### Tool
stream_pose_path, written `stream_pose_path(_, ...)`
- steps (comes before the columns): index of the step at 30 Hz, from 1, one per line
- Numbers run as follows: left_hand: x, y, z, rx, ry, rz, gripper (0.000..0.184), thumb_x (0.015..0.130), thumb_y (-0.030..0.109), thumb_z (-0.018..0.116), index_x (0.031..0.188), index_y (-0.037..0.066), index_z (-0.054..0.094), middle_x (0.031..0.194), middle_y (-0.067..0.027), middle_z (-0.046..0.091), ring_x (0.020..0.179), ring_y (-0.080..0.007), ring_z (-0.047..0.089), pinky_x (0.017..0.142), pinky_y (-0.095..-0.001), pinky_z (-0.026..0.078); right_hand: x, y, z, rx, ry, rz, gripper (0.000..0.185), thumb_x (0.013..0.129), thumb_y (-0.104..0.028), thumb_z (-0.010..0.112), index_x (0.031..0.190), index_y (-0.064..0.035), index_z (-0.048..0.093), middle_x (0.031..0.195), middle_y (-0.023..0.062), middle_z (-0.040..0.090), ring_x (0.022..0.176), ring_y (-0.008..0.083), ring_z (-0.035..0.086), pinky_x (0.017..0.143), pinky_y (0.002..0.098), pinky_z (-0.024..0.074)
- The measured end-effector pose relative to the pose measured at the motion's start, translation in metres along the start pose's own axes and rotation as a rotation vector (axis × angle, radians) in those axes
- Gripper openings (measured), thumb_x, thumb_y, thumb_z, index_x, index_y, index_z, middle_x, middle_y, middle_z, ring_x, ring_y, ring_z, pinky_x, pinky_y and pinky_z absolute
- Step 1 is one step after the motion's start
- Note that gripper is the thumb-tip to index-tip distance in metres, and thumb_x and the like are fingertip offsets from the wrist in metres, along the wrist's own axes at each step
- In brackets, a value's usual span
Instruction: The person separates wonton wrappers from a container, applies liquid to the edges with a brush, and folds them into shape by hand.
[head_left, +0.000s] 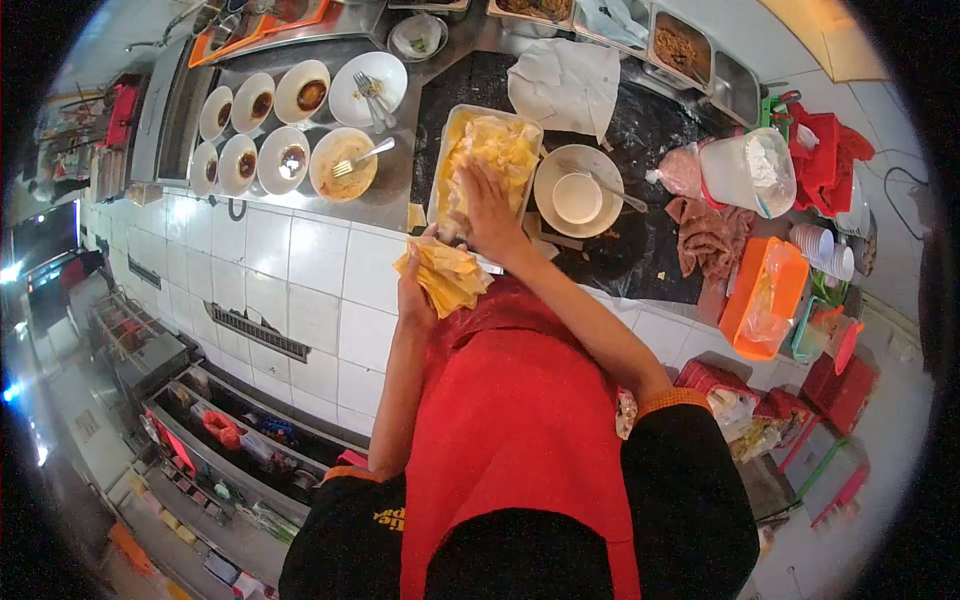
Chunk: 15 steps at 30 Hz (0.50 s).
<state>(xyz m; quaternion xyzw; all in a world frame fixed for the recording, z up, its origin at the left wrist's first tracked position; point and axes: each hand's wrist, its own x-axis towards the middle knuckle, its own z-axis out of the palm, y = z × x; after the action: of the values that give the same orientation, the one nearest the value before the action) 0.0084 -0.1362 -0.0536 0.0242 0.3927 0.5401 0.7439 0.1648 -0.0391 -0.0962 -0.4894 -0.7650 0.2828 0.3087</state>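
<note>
My left hand [418, 292] is closed around a fanned stack of thin yellow wonton wrappers [452, 276], held at the near end of the tray. My right hand [488, 215] reaches over a rectangular tray [434, 190] heaped with pale yellow folded wrappers [492, 140]. Its fingers are stretched out and rest on the heap; whether a piece is under the fingertips is hidden. Right of the tray lies a large plate [548, 185] bearing a small white bowl [577, 198] and a metal utensil [618, 190].
Several white bowls [283, 160] with dark sauce stand at left, beside a bowl [343, 165] with a fork and a plate [345, 95] with cutlery. White paper [565, 85] lies behind the tray. At right are a tub of flour [750, 170], a brown cloth [708, 237] and an orange basket [765, 300].
</note>
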Motion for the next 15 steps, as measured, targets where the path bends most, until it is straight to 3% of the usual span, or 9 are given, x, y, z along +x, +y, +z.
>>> stream_pose_path(3, -0.008, 0.005, -0.005, -0.003, -0.006, -0.003, 0.059, 0.109, 0.045, 0.037, 0.155, 0.008, 0.032, 0.147, -0.0185, 0.051, 0.121, -0.0321, 0.060, 0.105, -0.0501, 0.050, -0.001, -0.013, 0.003, -0.004, 0.037, 0.066, 0.077, 0.096, -0.029, 0.062, 0.155, -0.0003, 0.023, 0.160, 0.0307, 0.021, 0.150, 0.0500, 0.017, 0.120, 0.0629, 0.0127)
stream_pose_path(4, -0.011, 0.006, -0.008, -0.001, 0.001, -0.005, 0.059, 0.109, 0.045, 0.037, 0.155, 0.008, 0.032, 0.147, -0.0185, 0.051, 0.121, -0.0321, 0.060, 0.105, -0.0501, 0.050, 0.003, -0.004, 0.004, 0.001, 0.033, 0.070, 0.077, 0.096, -0.029, 0.062, 0.155, -0.0003, 0.023, 0.160, 0.0307, 0.021, 0.150, 0.0500, 0.017, 0.120, 0.0629, 0.0127)
stream_pose_path(6, -0.015, 0.009, -0.013, 0.036, 0.063, 0.021, 0.058, 0.109, 0.045, 0.037, 0.154, 0.008, 0.033, 0.147, -0.0184, 0.051, 0.122, -0.0323, 0.060, 0.103, -0.0525, 0.051, 0.014, 0.017, 0.006, -0.135, 0.294, 0.148, 0.074, 0.099, -0.032, 0.059, 0.154, 0.0007, 0.024, 0.159, 0.0312, 0.023, 0.149, 0.0497, 0.018, 0.120, 0.0611, 0.0136)
stream_pose_path(8, -0.017, 0.012, -0.016, 0.011, 0.072, 0.028, 0.057, 0.109, 0.044, 0.038, 0.154, 0.009, 0.033, 0.147, -0.0182, 0.050, 0.122, -0.0324, 0.060, 0.102, -0.0537, 0.052, 0.016, 0.031, 0.006, -0.032, 0.321, 0.172, 0.074, 0.100, -0.031, 0.060, 0.155, 0.0016, 0.022, 0.161, 0.0299, 0.019, 0.151, 0.0492, 0.015, 0.122, 0.0595, 0.0129)
stream_pose_path(11, -0.019, 0.014, -0.017, -0.045, 0.073, 0.042, 0.057, 0.109, 0.044, 0.038, 0.154, 0.009, 0.032, 0.148, -0.0182, 0.050, 0.123, -0.0330, 0.059, 0.102, -0.0554, 0.052, 0.016, 0.027, -0.005, 0.051, 0.358, 0.135, 0.071, 0.103, -0.032, 0.057, 0.154, 0.0030, 0.022, 0.160, 0.0300, 0.022, 0.149, 0.0478, 0.020, 0.123, 0.0551, 0.0132)
stream_pose_path(15, -0.024, 0.021, -0.011, -0.128, 0.033, 0.061, 0.057, 0.109, 0.043, 0.038, 0.154, 0.010, 0.030, 0.148, -0.0189, 0.048, 0.127, -0.0351, 0.057, 0.104, -0.0562, 0.050, 0.013, -0.006, -0.076, 0.326, 0.527, 0.287, 0.056, 0.105, -0.023, 0.054, 0.148, 0.0045, 0.031, 0.153, 0.0264, 0.034, 0.141, 0.0361, 0.036, 0.117, 0.0474, 0.0307)
